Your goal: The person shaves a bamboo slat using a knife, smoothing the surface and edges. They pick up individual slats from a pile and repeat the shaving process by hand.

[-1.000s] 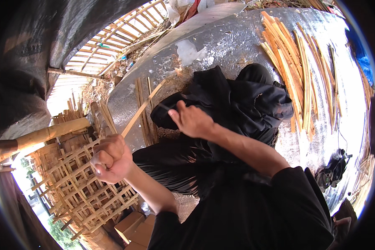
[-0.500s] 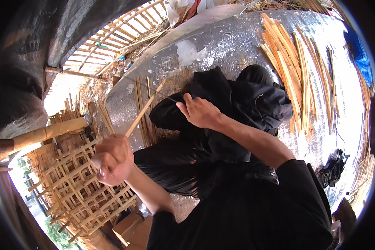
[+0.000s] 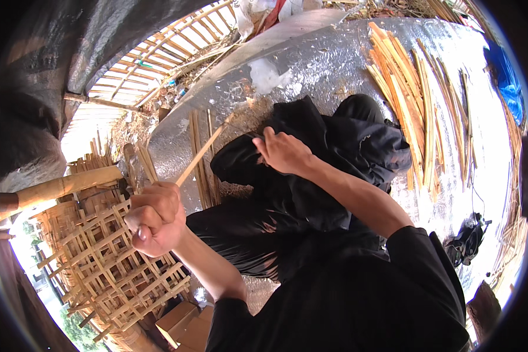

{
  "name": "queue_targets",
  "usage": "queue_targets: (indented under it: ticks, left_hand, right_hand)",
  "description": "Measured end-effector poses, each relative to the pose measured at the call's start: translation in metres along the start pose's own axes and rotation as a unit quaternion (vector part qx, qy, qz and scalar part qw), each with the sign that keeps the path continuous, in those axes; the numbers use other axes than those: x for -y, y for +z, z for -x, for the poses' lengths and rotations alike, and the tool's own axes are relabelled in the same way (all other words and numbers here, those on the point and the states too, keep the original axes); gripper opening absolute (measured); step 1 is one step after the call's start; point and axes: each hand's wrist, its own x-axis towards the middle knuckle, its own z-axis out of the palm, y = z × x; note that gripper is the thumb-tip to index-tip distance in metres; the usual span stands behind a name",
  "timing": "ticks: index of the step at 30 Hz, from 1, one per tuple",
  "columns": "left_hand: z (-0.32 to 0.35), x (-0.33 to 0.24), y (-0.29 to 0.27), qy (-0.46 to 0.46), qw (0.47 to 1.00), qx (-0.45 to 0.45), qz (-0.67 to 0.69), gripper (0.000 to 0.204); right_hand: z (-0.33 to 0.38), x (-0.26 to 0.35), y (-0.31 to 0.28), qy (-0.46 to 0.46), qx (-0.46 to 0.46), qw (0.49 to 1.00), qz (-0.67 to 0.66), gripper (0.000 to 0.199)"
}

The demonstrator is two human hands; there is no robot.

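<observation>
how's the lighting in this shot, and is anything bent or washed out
Head view: bright glare washes out the right side of the mat; daylight behind the fence is blown white; the fisheye bends straight edges near its dark rim; the left hand and strip look reasonably sharp.

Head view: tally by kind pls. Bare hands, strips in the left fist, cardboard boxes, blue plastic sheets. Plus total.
Bare hands: 2 (left hand, right hand)
Held strip: 1
Cardboard box: 1
Blue plastic sheet: 1
Total: 5
Loose strips at picture right overlap too much to count; left out.
</observation>
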Motion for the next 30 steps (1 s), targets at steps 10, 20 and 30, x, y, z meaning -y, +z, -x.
queue_targets:
  ticks: [10, 20, 30]
  left_hand:
    - [-0.006, -0.001, -0.022, 0.005, 0.99, -0.136, 0.045, 0.044]
    - [-0.028, -0.01, 0.006, 0.074, 0.95, -0.302, -0.036, 0.036]
    - [-0.044, 0.031, 0.016, 0.166, 0.851, -0.411, -0.282, 0.052]
  right_hand:
    - [-0.02, -0.058, 0.055, -0.017, -0.065, 0.997, -0.026, 0.053]
    - [0.015, -0.002, 0.011, 0.128, 0.06, 0.959, -0.246, 0.062]
    - [0.024, 0.034, 0.025, -0.005, -0.118, 0.982, -0.148, 0.038]
